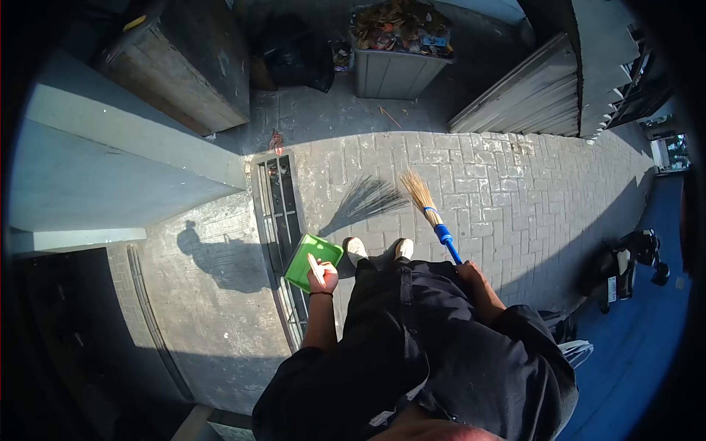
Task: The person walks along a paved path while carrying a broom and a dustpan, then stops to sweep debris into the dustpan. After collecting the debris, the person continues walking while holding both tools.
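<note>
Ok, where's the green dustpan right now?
In the head view the green dustpan is low and left of centre, held by its handle in the left hand, over the edge of the drain grate, left of the person's shoes.

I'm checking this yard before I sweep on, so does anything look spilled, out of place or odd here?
Yes. The grey bin by the far wall is heaped above its rim with dry leaves and litter. A small reddish scrap lies at the head of the drain grate. The left hand holds the dustpan, the right hand the broom.
</note>
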`<control>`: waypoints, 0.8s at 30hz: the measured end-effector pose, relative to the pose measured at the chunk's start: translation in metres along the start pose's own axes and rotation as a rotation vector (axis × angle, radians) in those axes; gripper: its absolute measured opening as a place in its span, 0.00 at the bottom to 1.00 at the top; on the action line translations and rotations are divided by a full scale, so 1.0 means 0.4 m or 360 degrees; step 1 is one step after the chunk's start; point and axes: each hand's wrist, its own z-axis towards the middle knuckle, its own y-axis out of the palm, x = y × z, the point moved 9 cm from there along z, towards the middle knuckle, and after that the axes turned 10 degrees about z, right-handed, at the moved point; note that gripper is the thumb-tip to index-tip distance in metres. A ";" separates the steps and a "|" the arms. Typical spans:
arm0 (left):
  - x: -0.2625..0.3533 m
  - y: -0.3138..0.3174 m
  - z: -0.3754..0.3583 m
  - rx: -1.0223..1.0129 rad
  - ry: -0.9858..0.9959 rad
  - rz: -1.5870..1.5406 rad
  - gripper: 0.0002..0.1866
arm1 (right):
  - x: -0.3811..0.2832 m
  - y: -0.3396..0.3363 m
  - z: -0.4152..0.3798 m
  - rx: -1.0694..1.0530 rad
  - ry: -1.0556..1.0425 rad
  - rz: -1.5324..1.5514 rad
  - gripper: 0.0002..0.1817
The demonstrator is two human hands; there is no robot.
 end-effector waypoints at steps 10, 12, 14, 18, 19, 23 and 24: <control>-0.126 0.021 0.049 0.0262 0.0163 0.0501 0.26 | -0.123 -0.094 -0.097 0.0421 0.0045 0.0454 0.24; -0.110 -0.002 0.060 0.0005 0.0252 0.0610 0.27 | -0.119 -0.082 -0.095 0.0280 -0.0026 0.0482 0.28; -0.092 0.006 0.023 0.0198 0.0485 0.0662 0.28 | -0.108 -0.079 -0.125 0.0111 -0.0139 0.0457 0.27; -0.037 -0.090 0.024 0.0307 0.0844 0.0149 0.17 | -0.059 -0.093 -0.099 -0.0024 -0.0299 0.0429 0.29; -0.071 -0.086 0.013 0.0116 0.0724 0.0116 0.11 | -0.065 -0.108 -0.093 0.0069 -0.0428 0.0377 0.29; -0.212 -0.059 -0.057 -0.0170 0.0445 0.0007 0.06 | -0.191 -0.151 -0.007 -0.0045 -0.0574 0.0082 0.31; -0.221 -0.060 -0.040 -0.0379 0.0250 -0.0045 0.08 | -0.247 -0.198 -0.031 -0.0026 -0.0615 0.0120 0.32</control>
